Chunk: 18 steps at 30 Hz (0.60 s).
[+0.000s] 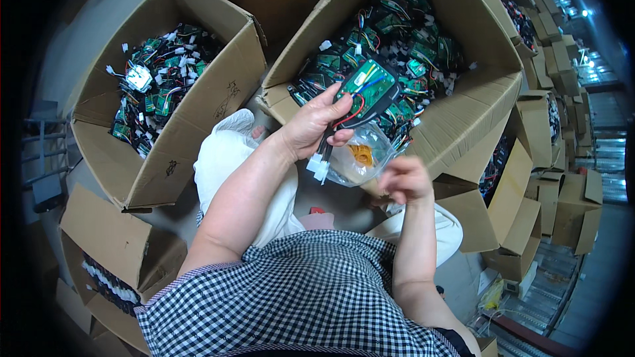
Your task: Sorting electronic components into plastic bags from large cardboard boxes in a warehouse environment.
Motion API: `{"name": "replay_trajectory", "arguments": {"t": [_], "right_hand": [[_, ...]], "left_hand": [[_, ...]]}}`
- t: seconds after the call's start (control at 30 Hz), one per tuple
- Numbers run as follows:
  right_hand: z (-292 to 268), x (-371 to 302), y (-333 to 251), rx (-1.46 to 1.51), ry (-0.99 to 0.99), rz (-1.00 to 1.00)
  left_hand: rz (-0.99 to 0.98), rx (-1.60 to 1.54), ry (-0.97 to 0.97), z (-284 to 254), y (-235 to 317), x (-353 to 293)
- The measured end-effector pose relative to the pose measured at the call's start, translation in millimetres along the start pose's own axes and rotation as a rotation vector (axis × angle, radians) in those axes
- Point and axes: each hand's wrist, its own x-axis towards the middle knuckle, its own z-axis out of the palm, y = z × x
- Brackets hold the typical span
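Observation:
My left hand (316, 125) grips a green circuit board (365, 84) with red, blue and black wires and white plugs (320, 168) hanging below it. It is held over the near edge of a big cardboard box (463, 119) full of similar boards. My right hand (405, 178) is lower and to the right, fingers curled at a clear plastic bag (360, 156) that holds yellow rubber bands. The bag hangs just under the board.
A second open cardboard box (198, 119) with green boards and white connectors stands at the left. More cartons (562, 205) are stacked at the right, and another box (112, 251) sits lower left. White cloth (221, 152) covers my lap between the boxes.

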Motion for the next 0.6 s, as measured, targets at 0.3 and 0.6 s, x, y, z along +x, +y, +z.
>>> {"name": "replay_trajectory", "arguments": {"t": [0.3,0.6], "right_hand": [[14.1,52.8,-56.6,-1.414,0.313,-0.266],[-30.3,36.2,-6.5,0.043,0.481,-0.273]], "left_hand": [[0.009,1.695,-0.126,-3.9,-25.6,10.9],[-0.072,0.45,-0.045,9.1,-3.1,-12.7]]}}
